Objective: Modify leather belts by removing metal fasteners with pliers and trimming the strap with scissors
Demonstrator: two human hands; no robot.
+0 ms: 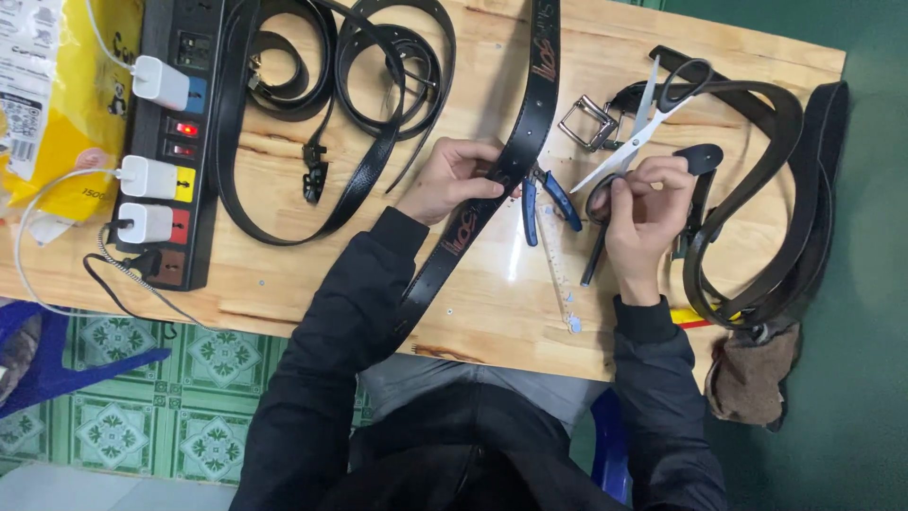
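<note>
pinching black belt (518,151) under left hand (452,180); right hand (648,208) clamps half-hidden strap loop (598,201)

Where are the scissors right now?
In the head view, the scissors lie open on the wooden table, toward its right side, just above the right hand and beside a metal belt buckle.

Wooden table (284,284) on patterned green tiled floor (113,431); green wall (861,378) beside.
</note>
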